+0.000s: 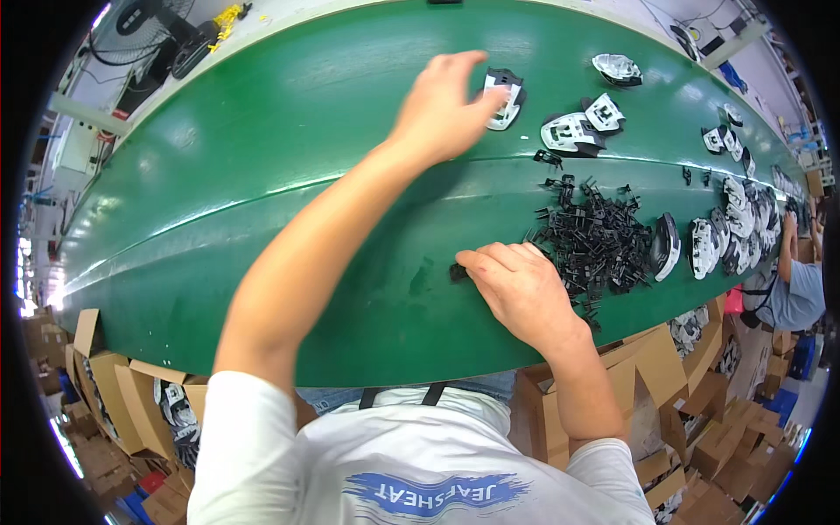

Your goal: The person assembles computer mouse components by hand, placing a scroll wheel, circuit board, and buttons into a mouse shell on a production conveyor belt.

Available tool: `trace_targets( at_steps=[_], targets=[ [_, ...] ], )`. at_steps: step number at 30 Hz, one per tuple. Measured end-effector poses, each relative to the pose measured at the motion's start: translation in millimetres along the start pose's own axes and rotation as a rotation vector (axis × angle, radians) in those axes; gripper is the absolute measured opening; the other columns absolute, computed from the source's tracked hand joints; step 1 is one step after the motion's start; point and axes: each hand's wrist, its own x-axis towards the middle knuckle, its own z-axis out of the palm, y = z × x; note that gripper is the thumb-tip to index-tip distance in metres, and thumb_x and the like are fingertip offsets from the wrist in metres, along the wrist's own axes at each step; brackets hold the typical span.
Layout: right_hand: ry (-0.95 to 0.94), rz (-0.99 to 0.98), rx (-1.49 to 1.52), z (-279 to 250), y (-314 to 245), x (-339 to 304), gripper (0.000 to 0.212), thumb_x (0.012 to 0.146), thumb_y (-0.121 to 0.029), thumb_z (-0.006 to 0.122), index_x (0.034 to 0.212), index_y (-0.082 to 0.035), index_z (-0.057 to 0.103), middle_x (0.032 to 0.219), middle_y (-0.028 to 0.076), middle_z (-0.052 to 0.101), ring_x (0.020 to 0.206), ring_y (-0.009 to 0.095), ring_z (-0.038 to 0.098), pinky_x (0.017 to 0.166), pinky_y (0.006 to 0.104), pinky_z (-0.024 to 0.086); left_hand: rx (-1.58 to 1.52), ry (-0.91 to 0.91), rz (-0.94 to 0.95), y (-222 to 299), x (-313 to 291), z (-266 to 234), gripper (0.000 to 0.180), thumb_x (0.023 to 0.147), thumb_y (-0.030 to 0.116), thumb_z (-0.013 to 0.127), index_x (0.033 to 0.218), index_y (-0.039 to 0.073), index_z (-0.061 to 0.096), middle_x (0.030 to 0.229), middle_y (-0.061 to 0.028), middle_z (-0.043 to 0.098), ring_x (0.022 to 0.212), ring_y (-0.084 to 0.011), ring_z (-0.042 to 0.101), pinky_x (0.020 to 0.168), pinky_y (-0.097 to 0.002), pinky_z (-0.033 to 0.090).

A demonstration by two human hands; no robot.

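My left hand (442, 109) is stretched out over the far part of the green table, fingers apart. Its thumb overlaps a white-and-black plastic shell (505, 114) lying there; I see no grip closed round it. Nearer to me, my right hand (521, 289) is closed, with a small black plastic clip (458, 272) at its fingertips just above or on the tabletop. Beside that hand lies a heap of black plastic clips (599, 232), its near-left edge partly hidden by the fingers.
More white-and-black shells (573, 133) lie to the right, with a dense cluster (744, 219) farther along the green table (219, 166). Open cardboard boxes (652, 363) stand along the near edge. A co-worker (792, 284) is at the far right; a fan (166, 35) stands far left.
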Motion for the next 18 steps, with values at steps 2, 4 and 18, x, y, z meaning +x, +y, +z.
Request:
trace_targets(
  at_steps=[2, 4, 18],
  targets=[
    [0.006, 0.012, 0.039, 0.5, 2.0, 1.8, 0.030, 0.088, -0.002, 0.074, 0.116, -0.009, 0.069, 0.103, 0.007, 0.069, 0.093, 0.029, 0.069, 0.087, 0.0438, 0.054, 0.299, -0.070, -0.085, 13.0, 32.8, 46.9, 0.091, 0.091, 0.063, 0.072, 0.157, 0.005, 0.050, 0.149, -0.0273, 0.054, 0.137, -0.0421, 0.056, 0.115, -0.0501, 0.047],
    [0.084, -0.013, 0.083, -1.7, 2.7, 3.2, 0.028, 0.089, 0.000, 0.073, 0.116, -0.007, 0.071, 0.105, 0.009, 0.070, 0.091, 0.030, 0.071, 0.082, 0.0425, 0.057, 0.401, -0.168, -0.154, 16.0, 47.6, 56.3, 0.095, 0.090, 0.065, 0.072, 0.158, 0.004, 0.048, 0.150, -0.0281, 0.054, 0.138, -0.0428, 0.055, 0.116, -0.0506, 0.047],
    [0.572, 0.044, 0.644, 14.0, -41.1, 47.1, 0.035, 0.082, 0.008, 0.087, 0.112, -0.003, 0.074, 0.107, 0.013, 0.072, 0.085, 0.020, 0.077, 0.073, 0.0296, 0.064, -1.930, -0.155, -0.580, 36.6, -189.1, -84.5, 0.051, 0.113, 0.030, 0.037, 0.156, 0.006, 0.049, 0.146, -0.0117, 0.066, 0.132, -0.0249, 0.066, 0.113, -0.0440, 0.052]
  ],
)
